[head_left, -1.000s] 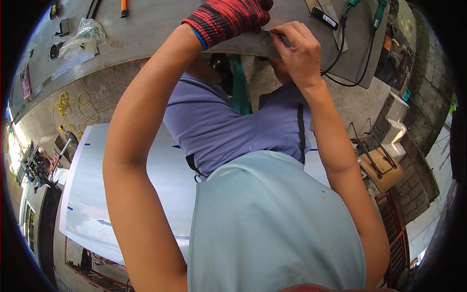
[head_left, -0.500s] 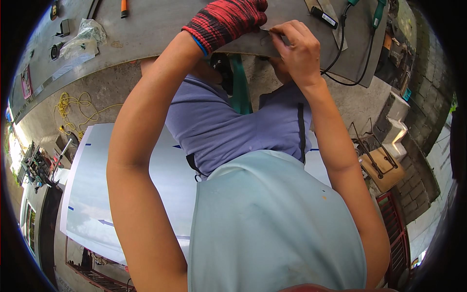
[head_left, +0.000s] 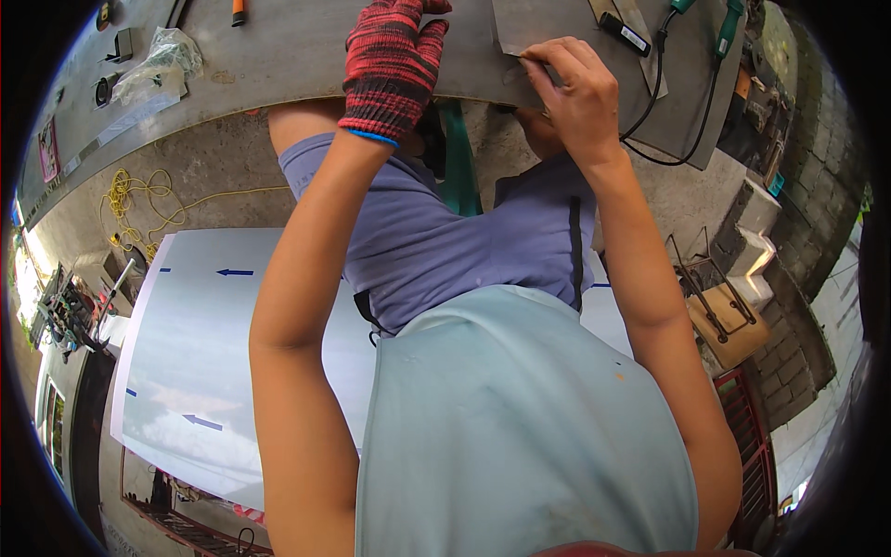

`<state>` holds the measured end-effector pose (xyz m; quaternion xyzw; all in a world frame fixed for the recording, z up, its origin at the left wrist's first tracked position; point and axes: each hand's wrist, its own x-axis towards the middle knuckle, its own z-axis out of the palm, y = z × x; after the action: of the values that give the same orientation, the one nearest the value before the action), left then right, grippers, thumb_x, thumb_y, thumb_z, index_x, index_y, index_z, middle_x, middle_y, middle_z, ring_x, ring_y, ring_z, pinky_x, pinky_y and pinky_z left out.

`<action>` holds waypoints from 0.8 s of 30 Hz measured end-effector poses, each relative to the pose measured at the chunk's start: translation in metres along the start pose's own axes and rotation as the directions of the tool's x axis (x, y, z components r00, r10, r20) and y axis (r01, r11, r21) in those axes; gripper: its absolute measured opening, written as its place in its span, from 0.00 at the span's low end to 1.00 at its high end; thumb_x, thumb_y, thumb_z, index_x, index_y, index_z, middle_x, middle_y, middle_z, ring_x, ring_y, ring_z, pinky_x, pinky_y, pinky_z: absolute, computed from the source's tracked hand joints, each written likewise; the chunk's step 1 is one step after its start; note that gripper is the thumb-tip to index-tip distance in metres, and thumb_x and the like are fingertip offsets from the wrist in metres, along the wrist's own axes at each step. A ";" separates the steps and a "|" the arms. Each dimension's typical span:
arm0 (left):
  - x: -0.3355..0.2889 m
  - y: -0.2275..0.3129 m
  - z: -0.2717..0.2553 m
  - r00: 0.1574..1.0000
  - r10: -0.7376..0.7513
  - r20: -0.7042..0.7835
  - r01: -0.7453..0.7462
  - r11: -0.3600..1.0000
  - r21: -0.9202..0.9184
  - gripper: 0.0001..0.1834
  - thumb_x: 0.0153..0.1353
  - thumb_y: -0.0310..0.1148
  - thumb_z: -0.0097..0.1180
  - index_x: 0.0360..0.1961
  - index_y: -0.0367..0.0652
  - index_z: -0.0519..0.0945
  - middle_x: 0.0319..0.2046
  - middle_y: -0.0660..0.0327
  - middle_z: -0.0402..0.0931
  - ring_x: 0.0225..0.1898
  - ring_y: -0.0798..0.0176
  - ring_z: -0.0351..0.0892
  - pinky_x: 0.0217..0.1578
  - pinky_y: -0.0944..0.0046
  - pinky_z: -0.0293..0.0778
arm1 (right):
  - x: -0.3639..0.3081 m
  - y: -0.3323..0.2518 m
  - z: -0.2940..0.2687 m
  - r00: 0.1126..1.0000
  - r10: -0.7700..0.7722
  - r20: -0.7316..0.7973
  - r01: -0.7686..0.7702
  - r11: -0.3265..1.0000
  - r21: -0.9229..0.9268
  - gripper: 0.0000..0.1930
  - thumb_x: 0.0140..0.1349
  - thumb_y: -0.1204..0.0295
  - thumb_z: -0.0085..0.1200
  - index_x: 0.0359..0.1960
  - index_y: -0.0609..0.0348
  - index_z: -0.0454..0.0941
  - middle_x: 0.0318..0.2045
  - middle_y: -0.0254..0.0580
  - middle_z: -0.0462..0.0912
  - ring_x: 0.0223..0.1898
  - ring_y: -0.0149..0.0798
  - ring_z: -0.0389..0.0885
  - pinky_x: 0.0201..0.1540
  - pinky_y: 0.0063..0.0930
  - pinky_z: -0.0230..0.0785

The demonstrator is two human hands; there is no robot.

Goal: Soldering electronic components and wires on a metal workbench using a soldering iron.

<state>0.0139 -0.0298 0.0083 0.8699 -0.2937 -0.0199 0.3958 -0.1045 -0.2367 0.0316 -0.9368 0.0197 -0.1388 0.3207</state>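
Note:
My left hand (head_left: 394, 70) wears a red and black knit glove with a blue cuff edge. It is over the near edge of the grey metal table (head_left: 278, 56), with its fingers partly cut off by the top of the view. Whether they close on anything does not show. My bare right hand (head_left: 577, 93) is closed, thumb and fingers pinching the near corner of a thin grey metal sheet (head_left: 531, 23). That sheet lies over the table and runs out of view at the top.
Right of my right hand are a black tool (head_left: 624, 35), metal strips (head_left: 640, 14) and green-handled tools (head_left: 727, 28) with black cables. A clear plastic bag (head_left: 167, 60) and an orange-handled tool (head_left: 238, 13) lie on the left. A yellow cord (head_left: 130, 200) is coiled on the floor.
My left hand has moved left, away from my right hand, and turned so its fingers point up the view. More of the metal sheet shows beside my right hand, which has barely shifted.

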 end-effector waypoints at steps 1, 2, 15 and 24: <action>-0.009 0.004 -0.001 0.996 -0.088 0.034 0.088 0.996 -0.004 0.18 0.64 0.30 0.66 0.54 0.57 0.88 0.46 0.57 0.84 0.49 0.50 0.83 0.51 0.53 0.80 | 0.001 -0.001 0.000 1.000 0.004 -0.001 -0.004 1.000 -0.003 0.06 0.58 0.77 0.68 0.36 0.57 0.85 0.34 0.40 0.85 0.40 0.46 0.84 0.43 0.37 0.78; -0.016 0.007 0.001 0.982 -0.175 0.068 0.176 0.984 -0.005 0.14 0.65 0.31 0.65 0.52 0.56 0.89 0.46 0.57 0.84 0.50 0.50 0.82 0.52 0.53 0.79 | 0.001 -0.001 0.001 1.000 0.000 0.004 0.000 1.000 0.000 0.06 0.58 0.77 0.68 0.36 0.57 0.85 0.34 0.40 0.85 0.40 0.46 0.84 0.43 0.37 0.78; 0.045 -0.004 0.018 0.952 0.149 0.267 -0.147 0.989 -0.027 0.14 0.64 0.33 0.65 0.51 0.55 0.86 0.48 0.53 0.84 0.49 0.48 0.84 0.50 0.51 0.79 | 0.004 0.002 -0.001 0.998 -0.037 0.044 0.037 0.999 -0.011 0.06 0.59 0.78 0.67 0.38 0.56 0.85 0.35 0.38 0.85 0.40 0.46 0.83 0.44 0.37 0.77; 0.059 -0.005 0.021 0.840 0.350 0.415 -0.399 0.916 0.034 0.06 0.61 0.33 0.62 0.36 0.56 0.89 0.32 0.55 0.85 0.36 0.47 0.86 0.36 0.49 0.80 | 0.005 0.005 -0.002 0.996 -0.073 0.060 0.074 0.997 -0.030 0.07 0.58 0.78 0.67 0.39 0.55 0.85 0.36 0.37 0.85 0.41 0.45 0.83 0.44 0.37 0.77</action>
<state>0.0597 -0.0729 0.0020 0.7947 -0.5335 -0.1020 0.2710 -0.0997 -0.2429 0.0317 -0.9456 -0.0220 -0.1227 0.3005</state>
